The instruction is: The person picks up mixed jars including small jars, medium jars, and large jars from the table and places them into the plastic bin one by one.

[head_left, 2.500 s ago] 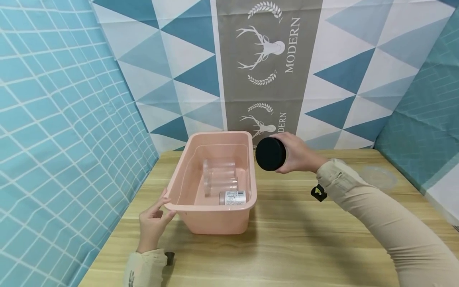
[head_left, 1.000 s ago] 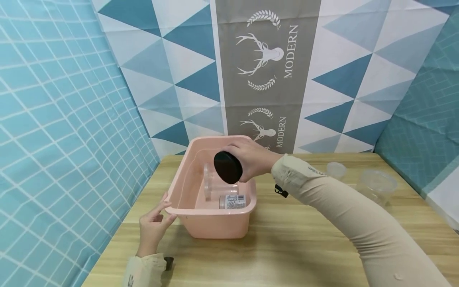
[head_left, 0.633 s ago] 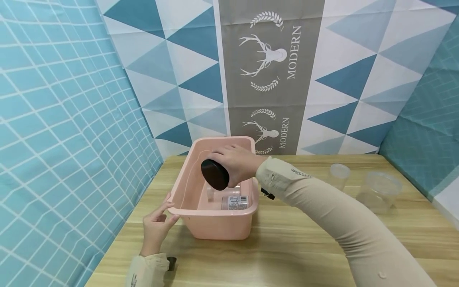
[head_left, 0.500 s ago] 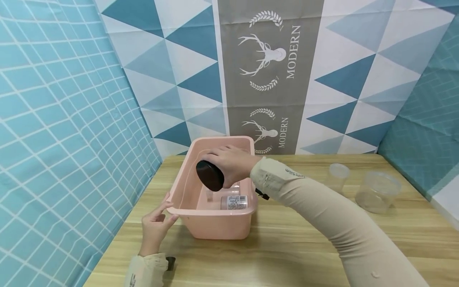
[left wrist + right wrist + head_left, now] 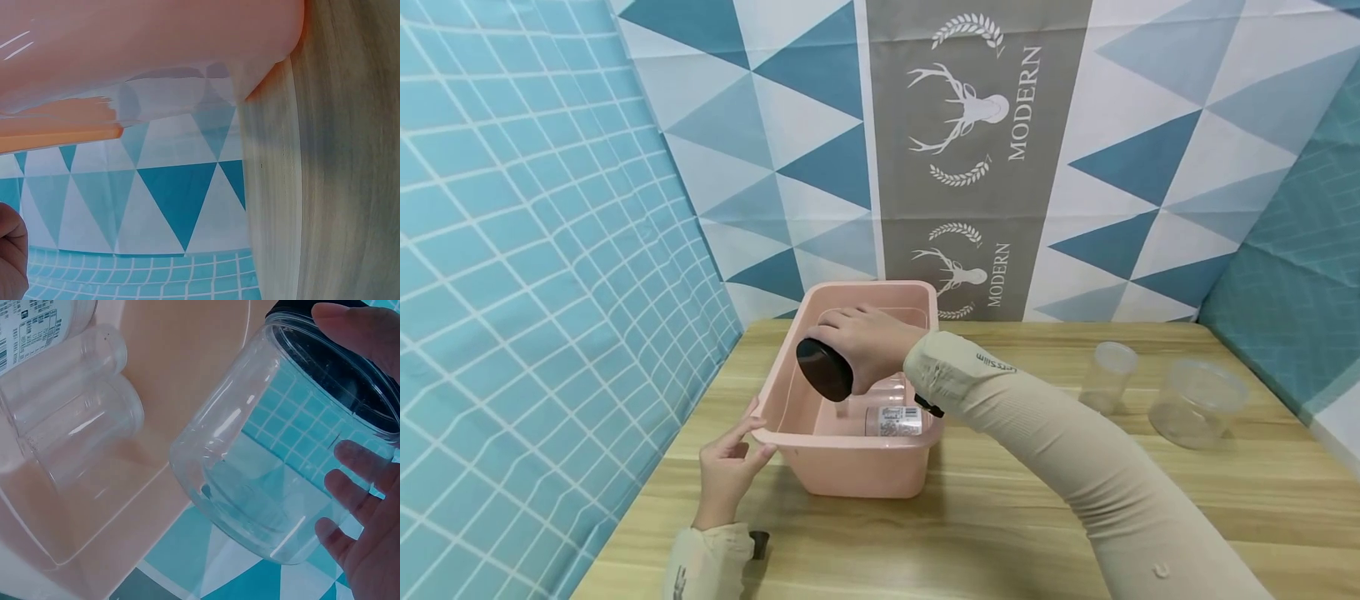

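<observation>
A: How does the right hand (image 5: 872, 346) lie?
B: Its arm, in a beige sleeve (image 5: 1060, 454), reaches over the right rim of a pink rectangular plastic tub (image 5: 857, 471), and the hand is above the inside, knuckles up.

A: And its grip?
B: Closed around a clear cylindrical plastic jar (image 5: 219, 425), thumb at the round black lid (image 5: 824, 369), fingertips along the see-through wall. The jar is tilted, its lid facing the head camera. Whether it touches the tub beneath I can't tell; the hand covers that part.

A: The left hand (image 5: 727, 471)?
B: It pinches the tub's near left rim corner, with the wrist low and the fingers pointing forward.

A: What lies around the jar?
B: Inside the tub, a clear jar with a white printed label (image 5: 895, 422) lies on its side near the front wall. Next to it lie two clear plastic cylinders (image 5: 94, 415), partly blocked from the head view by the right hand.

A: And farther out?
B: On the wood-grain desk (image 5: 1000, 508), beyond the right forearm, a narrow clear cylinder (image 5: 1107, 379) and a wider clear tub-shaped container (image 5: 1198, 404) stand upright, slightly apart.
</observation>
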`<state>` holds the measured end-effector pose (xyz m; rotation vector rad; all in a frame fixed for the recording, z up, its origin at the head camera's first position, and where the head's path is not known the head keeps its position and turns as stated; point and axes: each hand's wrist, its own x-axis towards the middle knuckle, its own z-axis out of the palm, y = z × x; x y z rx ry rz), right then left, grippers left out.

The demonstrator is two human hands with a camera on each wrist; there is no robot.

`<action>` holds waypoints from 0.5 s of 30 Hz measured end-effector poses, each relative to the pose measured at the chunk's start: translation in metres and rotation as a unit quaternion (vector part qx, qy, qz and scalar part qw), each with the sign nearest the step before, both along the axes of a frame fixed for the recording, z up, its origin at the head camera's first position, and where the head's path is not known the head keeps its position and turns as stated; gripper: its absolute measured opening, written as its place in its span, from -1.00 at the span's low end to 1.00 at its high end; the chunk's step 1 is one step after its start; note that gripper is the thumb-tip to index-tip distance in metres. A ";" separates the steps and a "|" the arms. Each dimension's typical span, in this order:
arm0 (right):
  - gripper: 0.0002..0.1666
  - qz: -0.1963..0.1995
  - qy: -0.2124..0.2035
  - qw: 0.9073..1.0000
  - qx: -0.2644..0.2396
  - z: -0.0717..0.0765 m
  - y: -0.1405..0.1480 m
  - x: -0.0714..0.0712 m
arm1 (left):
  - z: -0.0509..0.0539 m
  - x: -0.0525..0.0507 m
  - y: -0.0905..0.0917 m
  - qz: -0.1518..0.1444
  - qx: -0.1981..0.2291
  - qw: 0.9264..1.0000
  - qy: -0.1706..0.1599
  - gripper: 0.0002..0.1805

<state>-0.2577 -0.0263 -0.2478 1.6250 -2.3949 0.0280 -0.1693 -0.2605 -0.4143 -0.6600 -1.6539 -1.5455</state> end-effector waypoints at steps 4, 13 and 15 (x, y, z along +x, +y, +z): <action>-0.02 0.001 -0.011 1.000 0.001 0.001 0.002 0.001 | -0.001 -0.002 0.000 0.004 -0.006 1.000 0.001 -0.75; 0.09 -0.034 -0.050 0.998 0.013 0.005 0.012 0.000 | 0.003 0.001 0.002 0.003 0.003 1.000 -0.001 -0.77; 0.04 -0.037 -0.055 0.998 0.016 0.005 0.014 -0.001 | 0.004 0.002 0.002 -0.001 0.006 1.000 -0.004 -0.78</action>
